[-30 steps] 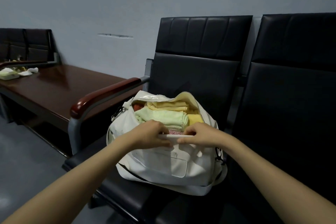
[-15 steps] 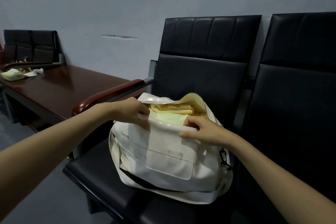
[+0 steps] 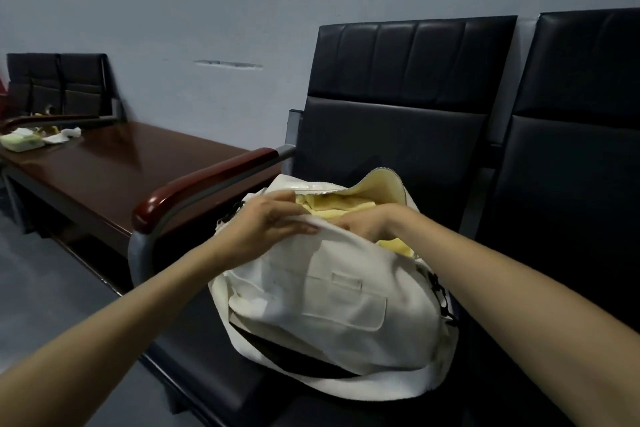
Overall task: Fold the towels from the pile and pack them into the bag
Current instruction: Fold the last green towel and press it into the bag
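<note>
Two bare forearms reach forward from the bottom corners. Between them a cream-white duffel bag (image 3: 329, 305) lies on the seat of a black padded chair (image 3: 207, 367), with its wide strap (image 3: 363, 388) hanging at the near side and a flat front pocket (image 3: 343, 302) turned to the camera. A black clip (image 3: 441, 298) is at its right end.

The left grip (image 3: 266, 222), a bare hand, rests on the left end of the bag's mouth. Its fingers are almost straight and lie along the near rim, pressing on the fabric, and the thumb points to the zipper edge behind. The right grip (image 3: 367, 224) is pushed into the opening from the right. Its fingers go down behind the near rim and are hidden, so I cannot tell if they hold something.

The folded yellow towels (image 3: 332, 204) are inside the bag, seen through the open zipper between the two rims.

To the left of the chair is a dark red armrest (image 3: 204, 184), and behind it a long brown wooden surface (image 3: 114, 166). At its far end lie a pale tissue pack (image 3: 22, 142) and some white paper (image 3: 65, 133). Behind that more black chairs (image 3: 59, 83) stand against the grey wall (image 3: 207, 10). A second black seat (image 3: 571, 184) is at the right.
</note>
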Available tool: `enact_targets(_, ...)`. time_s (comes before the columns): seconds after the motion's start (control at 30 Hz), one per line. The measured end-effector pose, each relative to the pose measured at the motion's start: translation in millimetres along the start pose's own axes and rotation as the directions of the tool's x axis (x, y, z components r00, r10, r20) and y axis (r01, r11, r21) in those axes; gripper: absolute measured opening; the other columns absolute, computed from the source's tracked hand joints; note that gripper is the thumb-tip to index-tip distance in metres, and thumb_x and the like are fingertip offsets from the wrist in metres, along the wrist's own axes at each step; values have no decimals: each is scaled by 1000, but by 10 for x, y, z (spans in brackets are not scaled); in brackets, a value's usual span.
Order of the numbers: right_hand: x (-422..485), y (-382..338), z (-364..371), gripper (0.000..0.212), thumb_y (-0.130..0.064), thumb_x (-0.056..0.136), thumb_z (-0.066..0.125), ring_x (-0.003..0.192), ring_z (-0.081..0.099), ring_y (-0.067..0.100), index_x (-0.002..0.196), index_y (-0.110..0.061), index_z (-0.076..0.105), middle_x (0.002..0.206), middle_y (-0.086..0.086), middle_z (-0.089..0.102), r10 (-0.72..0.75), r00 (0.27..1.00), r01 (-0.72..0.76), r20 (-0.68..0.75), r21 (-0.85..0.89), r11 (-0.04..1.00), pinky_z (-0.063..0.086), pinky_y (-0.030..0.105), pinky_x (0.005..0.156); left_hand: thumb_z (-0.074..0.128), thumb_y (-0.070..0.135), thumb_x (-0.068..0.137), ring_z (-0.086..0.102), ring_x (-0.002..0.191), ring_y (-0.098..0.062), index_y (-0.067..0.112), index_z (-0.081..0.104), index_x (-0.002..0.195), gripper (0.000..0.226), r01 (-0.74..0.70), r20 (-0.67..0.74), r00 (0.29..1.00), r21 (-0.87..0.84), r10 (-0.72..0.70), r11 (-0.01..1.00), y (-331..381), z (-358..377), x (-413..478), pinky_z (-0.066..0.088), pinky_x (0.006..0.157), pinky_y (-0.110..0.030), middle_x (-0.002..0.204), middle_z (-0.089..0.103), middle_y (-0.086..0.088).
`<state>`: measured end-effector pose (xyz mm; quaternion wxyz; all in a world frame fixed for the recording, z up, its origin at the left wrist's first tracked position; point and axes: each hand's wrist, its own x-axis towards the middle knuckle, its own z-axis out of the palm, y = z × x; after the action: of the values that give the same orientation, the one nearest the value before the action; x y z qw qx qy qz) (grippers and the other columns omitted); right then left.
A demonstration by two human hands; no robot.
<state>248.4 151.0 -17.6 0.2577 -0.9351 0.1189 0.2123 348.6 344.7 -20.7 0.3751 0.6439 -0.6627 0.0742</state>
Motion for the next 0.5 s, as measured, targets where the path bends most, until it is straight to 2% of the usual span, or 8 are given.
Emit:
enact_targets(0.07, 72, 43, -15, 10, -9, 94, 55, 76, 56, 10, 101, -7, 62, 86, -1, 59, -4, 975, 67, -224, 276, 959, 44, 11, 64, 71, 35, 81, 49, 70, 2, 18, 77, 93, 22, 40, -104, 994, -25, -42, 999, -7, -17, 177, 35, 62, -8, 74, 47, 8)
enact_targets(0.1, 74, 93, -56, 13, -9, 85, 63, 67, 54, 9, 96, -1, 63, 76, 0, 57, 17, 948, 123, -317, 415, 902, 45, 15, 61, 72, 32, 80, 48, 70, 1, 19, 76, 93, 18, 111, -131, 984, -79, -120, 991, -21, -5, 277, 35, 63, -11, 74, 46, 7)
enact_targets(0.13, 91, 188, -114, 28, -14, 77, 70, 67, 56, 12, 100, 1, 64, 75, 4, 57, 66, 930, 145, -361, 527, 837, 47, 20, 64, 73, 32, 79, 48, 71, -1, 21, 76, 93, 18, 187, -121, 973, -100, -199, 977, -62, 27, 361, 37, 63, -16, 76, 47, 5)
enact_targets(0.2, -1, 250, -231, 33, -37, 79, 72, 78, 65, 16, 101, -12, 69, 89, 6, 67, 121, 971, 16, -205, 565, 825, 53, 31, 74, 75, 36, 78, 51, 74, -9, 21, 77, 93, 22, 300, -33, 953, -35, -301, 953, -209, 120, 480, 41, 66, -27, 83, 53, -2)
enact_targets(0.23, -49, 257, -246, 34, -50, 88, 62, 84, 66, 16, 96, -19, 71, 94, 3, 69, 96, 982, 12, -163, 560, 829, 53, 31, 77, 76, 38, 76, 53, 76, -11, 21, 76, 91, 23, 347, 5, 938, -3, -347, 938, -295, 171, 501, 41, 67, -27, 86, 55, -4)
enact_targets(0.3, -161, 288, -232, 50, -62, 92, 45, 87, 64, 14, 96, -20, 71, 97, 2, 69, 74, 976, 53, -203, 554, 831, 50, 27, 79, 78, 42, 72, 55, 78, -11, 27, 74, 82, 18, 398, 19, 917, 16, -399, 917, -438, 243, 505, 40, 67, -23, 87, 57, -3)
enact_targets(0.4, -293, 439, -152, 30, -51, 83, 66, 75, 59, 8, 84, -21, 64, 80, -9, 62, -4, 930, 94, -367, 227, 969, 43, 19, 65, 79, 42, 72, 52, 73, -9, 27, 74, 83, 19, 401, 0, 916, 8, -401, 916, -533, 279, 584, 38, 64, -18, 79, 52, 4)
enact_targets(0.5, -396, 606, -256, 30, -33, 70, 83, 63, 54, 8, 73, -15, 59, 68, -5, 57, -16, 842, 158, -539, 218, 963, 42, 23, 58, 78, 43, 73, 50, 72, -9, 23, 71, 82, 22, 428, 22, 903, 46, -429, 903, -569, 274, 686, 37, 63, -19, 77, 50, 8)
